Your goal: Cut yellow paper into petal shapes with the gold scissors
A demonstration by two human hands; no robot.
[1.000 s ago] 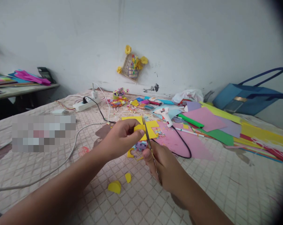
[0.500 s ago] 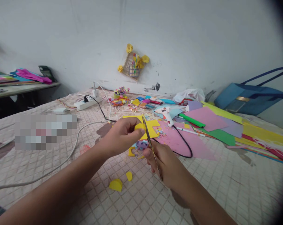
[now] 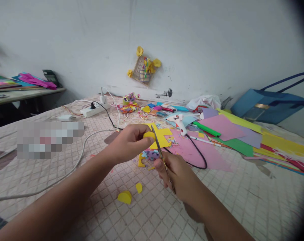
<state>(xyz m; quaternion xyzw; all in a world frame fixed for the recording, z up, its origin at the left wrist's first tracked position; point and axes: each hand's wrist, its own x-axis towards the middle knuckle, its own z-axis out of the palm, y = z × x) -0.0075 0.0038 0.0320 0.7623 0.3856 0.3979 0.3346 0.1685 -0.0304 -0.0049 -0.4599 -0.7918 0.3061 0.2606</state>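
My left hand (image 3: pixel 131 142) pinches a small piece of yellow paper (image 3: pixel 149 135) between thumb and fingers. In my right hand (image 3: pixel 173 170) is a pair of scissors (image 3: pixel 160 152), its blades pointing away from me and lying along the right edge of that piece. Behind the blades a larger yellow sheet (image 3: pixel 164 134) with cut edges lies on the table. Just under the hands sit a small purple figure (image 3: pixel 152 154) and a yellow offcut (image 3: pixel 141 162), both partly hidden. Nearer to me are two folded or rounded yellow pieces, one larger (image 3: pixel 124 197) and one smaller (image 3: pixel 138 187).
A white glue gun (image 3: pixel 179 124) with a black cord lies on pink paper (image 3: pixel 207 155). Coloured sheets (image 3: pixel 224 127) and a blue bag (image 3: pixel 264 103) stand right. To the left are a power strip (image 3: pixel 95 109) and a white cable (image 3: pixel 82 150). A flower decoration (image 3: pixel 143 70) hangs on the wall.
My left hand and its yellow piece have shifted slightly left, and the scissor blades sit a little further left too. The view has moved slightly; the rest of the table looks the same.
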